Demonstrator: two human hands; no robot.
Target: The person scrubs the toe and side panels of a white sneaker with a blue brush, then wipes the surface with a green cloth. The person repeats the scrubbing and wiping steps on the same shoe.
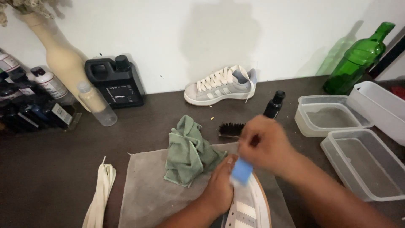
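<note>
Both hands clamp down — left hand (219, 188) on the grey sneaker (247, 209), right hand (265, 145) on a blue block (242, 171) — over a dark table (55, 169).

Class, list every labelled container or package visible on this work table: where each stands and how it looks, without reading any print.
Black jug: back left by the wall, squarish, with a pale label.
White bottle: far left, cylindrical, dark cap, printed label.
Dark bottles: left edge, clustered, pale labels.
Small black bottle: centre, beside the brush, no label visible.
</note>
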